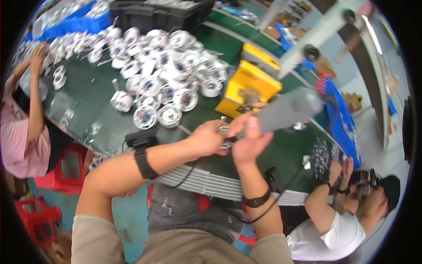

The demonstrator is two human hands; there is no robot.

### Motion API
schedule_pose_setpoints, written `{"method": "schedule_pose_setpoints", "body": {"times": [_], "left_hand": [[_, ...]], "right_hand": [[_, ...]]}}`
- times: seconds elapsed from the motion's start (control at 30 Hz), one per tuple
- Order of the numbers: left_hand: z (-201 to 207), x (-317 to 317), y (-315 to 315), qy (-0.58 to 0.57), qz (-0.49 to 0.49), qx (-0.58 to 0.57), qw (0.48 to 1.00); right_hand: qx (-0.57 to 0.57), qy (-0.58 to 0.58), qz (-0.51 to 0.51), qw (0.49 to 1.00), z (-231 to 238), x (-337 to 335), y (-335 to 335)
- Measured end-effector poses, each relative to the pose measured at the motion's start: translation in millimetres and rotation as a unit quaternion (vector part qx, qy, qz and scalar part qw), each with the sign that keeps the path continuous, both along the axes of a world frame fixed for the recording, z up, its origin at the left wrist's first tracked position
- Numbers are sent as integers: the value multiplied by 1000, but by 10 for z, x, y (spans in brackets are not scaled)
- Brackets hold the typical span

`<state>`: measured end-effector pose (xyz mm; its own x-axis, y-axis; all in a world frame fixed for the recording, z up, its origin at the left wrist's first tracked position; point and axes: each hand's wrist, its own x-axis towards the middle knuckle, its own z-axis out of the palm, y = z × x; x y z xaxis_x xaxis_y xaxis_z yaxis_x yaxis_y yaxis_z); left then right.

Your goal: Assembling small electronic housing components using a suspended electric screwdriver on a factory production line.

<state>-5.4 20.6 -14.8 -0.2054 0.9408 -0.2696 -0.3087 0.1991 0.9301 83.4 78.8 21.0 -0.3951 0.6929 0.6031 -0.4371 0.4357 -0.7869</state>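
Above the near edge of the green table, my left hand (205,139) is closed around a small round white-and-silver part (223,130), largely covered by its fingers. My right hand (250,143) is right beside it, its fingers wrapped around a thick grey cylindrical tool (288,111). The tool is smeared by motion and slants up to the right; its working end is hidden between my hands. Ahead of my left hand lies a big heap of white round lamp-like housings (162,66), several with wires sticking out.
A yellow box (248,86) stands open just beyond the tool. Behind the heap sit a black crate (160,17) and blue bins (90,20). Co-workers' hands are at the far left (38,55) and at the right (340,170), beside small dark parts (323,154).
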Motion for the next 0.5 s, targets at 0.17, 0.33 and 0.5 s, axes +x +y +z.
{"method": "schedule_pose_setpoints", "body": {"times": [0.17, 0.33, 0.5], "left_hand": [[241, -252, -187, 463, -15, 82, 882], [699, -625, -434, 652, 340, 63, 675], [682, -633, -389, 711, 360, 188, 574]], "right_hand": [[50, 2, 41, 998, -120, 335, 229], [161, -327, -514, 777, 34, 1738, 1152], [61, -515, -636, 571, -249, 2448, 1232]]}}
